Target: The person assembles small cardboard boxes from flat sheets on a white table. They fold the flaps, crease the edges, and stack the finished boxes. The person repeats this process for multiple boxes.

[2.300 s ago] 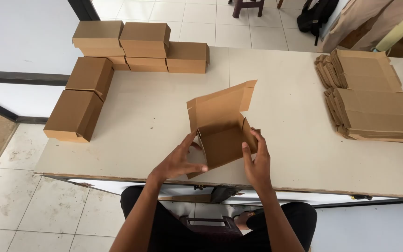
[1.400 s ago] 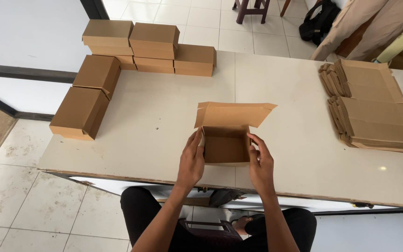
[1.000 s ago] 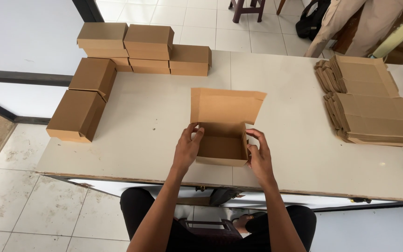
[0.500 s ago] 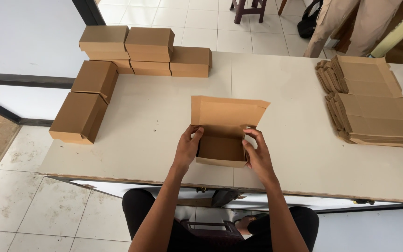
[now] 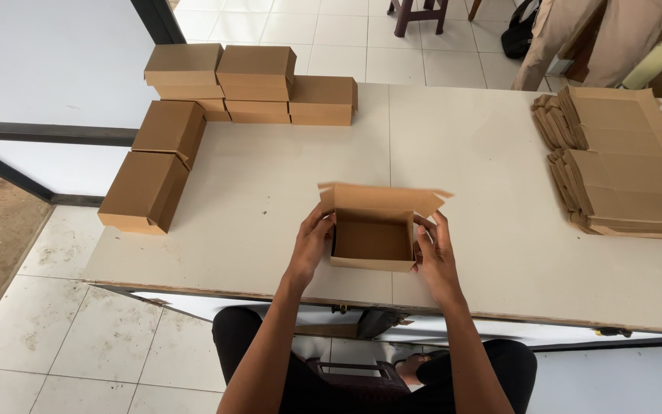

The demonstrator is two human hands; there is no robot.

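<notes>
your left hand is pressed flat against the left wall of the open cardboard box, fingers curled over its top edge, and your right hand does the same on the right wall, so the two hands clasp the box between them rather than closing into fists. the box sits on the white table near the front edge, straight ahead of you at twelve o'clock from your lap, its hollow facing up and empty. its lid flap stands up along the far side, at twelve o'clock from the hollow, leaning a little away from you, with small tabs sticking out at each end. at about ten o'clock from the box, well apart from it, a group of closed boxes is stacked along the far edge of the table, some two high. just beside that group, running toward you along the left edge of the table at nine to ten o'clock, two more closed boxes lie end to end, the nearer one reaching the table's left corner. at about two o'clock, well apart from your right hand, two piles of flat unfolded cardboard rest near the right edge of the table, one pile behind the other. beyond the far edge, at one o'clock, a dark bag sits on the tiled floor near the legs of a wooden stool.
</notes>
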